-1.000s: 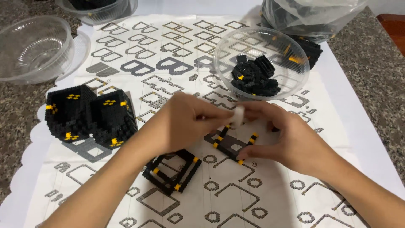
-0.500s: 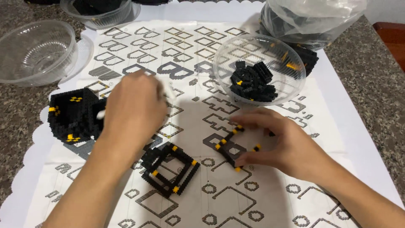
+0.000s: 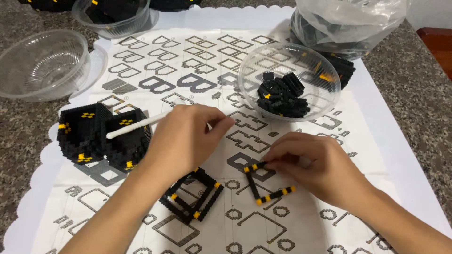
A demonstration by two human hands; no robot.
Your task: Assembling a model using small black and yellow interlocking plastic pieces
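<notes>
We held a thin white stick [image 3: 136, 124] in our left hand [image 3: 181, 141], its fingers curled and pinched around one end while the free end pointed out over a black block model [image 3: 101, 136] with yellow marks, standing on the left of the sheet. Our right hand [image 3: 320, 164] rested on the printed instruction sheet [image 3: 188, 61], its fingers pressed together on one end of a black and yellow angled frame piece [image 3: 263, 186] lying flat near the middle. Just beside it, under our left wrist, lay a square black frame [image 3: 193, 195]. Beyond our hands stood a clear plastic bowl [image 3: 301, 61] holding loose black bricks [image 3: 281, 96]. A clear plastic bag [image 3: 348, 19] sat at the far right, and an empty clear bowl [image 3: 40, 63] on the stone table [image 3: 414, 94] at the far left.
</notes>
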